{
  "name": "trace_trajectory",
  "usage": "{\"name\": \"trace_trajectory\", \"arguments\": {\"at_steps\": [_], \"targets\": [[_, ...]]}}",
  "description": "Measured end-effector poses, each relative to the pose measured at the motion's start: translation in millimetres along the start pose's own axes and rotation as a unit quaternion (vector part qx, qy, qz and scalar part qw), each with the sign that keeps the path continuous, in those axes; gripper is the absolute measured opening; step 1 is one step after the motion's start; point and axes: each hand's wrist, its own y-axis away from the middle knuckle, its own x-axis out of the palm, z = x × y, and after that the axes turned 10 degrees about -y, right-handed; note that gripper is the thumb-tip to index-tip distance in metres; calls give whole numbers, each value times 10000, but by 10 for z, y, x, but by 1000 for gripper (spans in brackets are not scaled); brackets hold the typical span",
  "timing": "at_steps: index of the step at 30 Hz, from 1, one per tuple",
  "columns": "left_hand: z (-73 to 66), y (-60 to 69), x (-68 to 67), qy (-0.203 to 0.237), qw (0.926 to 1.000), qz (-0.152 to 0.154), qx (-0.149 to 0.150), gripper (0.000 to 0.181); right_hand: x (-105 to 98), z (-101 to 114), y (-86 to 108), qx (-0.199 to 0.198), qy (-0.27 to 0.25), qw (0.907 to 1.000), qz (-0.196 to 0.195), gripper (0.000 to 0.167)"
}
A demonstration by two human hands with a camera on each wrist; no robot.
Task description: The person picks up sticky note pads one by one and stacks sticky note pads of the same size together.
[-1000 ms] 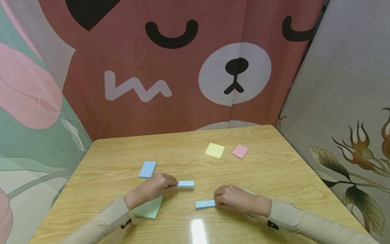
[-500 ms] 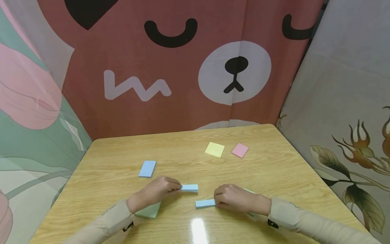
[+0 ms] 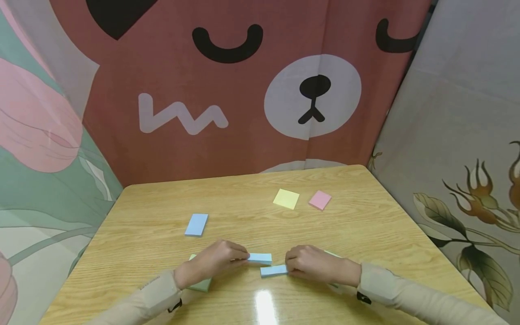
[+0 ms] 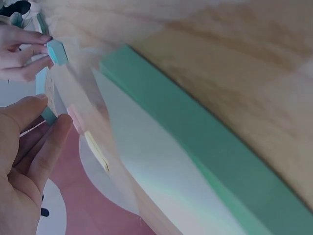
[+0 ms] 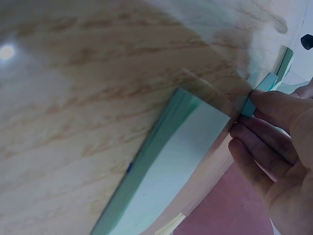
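Two narrow light-blue sticky note pads lie close together at the table's front middle in the head view. My left hand (image 3: 219, 261) pinches the end of the farther blue pad (image 3: 260, 258) between thumb and fingers. Its free end points right. The nearer blue pad (image 3: 273, 271) is pinched at its right end by my right hand (image 3: 310, 264). A small gap shows between the two pads. Beneath my left wrist lies a green sticky note pad (image 3: 201, 285), partly covered. Another green pad (image 5: 171, 161), mostly hidden by my right hand in the head view, shows large in the right wrist view.
A blue rectangular pad (image 3: 197, 225) lies beyond my left hand. Farther back are a yellow square pad (image 3: 286, 199) and a pink pad (image 3: 320, 200). The wooden table (image 3: 235, 198) meets a printed curtain (image 3: 243, 153) at its back edge.
My left hand has moved right and toward the person, carrying its blue pad close to the other one. More of the left green pad's far corner shows. My right hand has stayed still.
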Motion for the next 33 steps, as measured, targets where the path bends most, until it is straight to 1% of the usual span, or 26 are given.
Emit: {"name": "trace_trajectory", "arguments": {"at_steps": [4,10,17,24,30,33], "targets": [[-28,-7,29,66,10000,49,47,13,-1,-4,-2,-1,-13,10000,-8,15],[-70,-12,50,238,9996,176,31,12,9,-7,0,73,-29,9999,80,14],[-105,-5,93,185,9994,277,102,13,5,3,3,78,-27,9999,93,14],[-118,-42,144,320,9988,284,223,11,1,-4,5,21,-24,10000,33,14],[-146,-82,169,488,9980,351,193,10,21,-21,14,-35,95,9999,-9,13],[-161,-100,176,491,9978,393,189,11,13,-15,14,-42,148,9999,-5,13]]}}
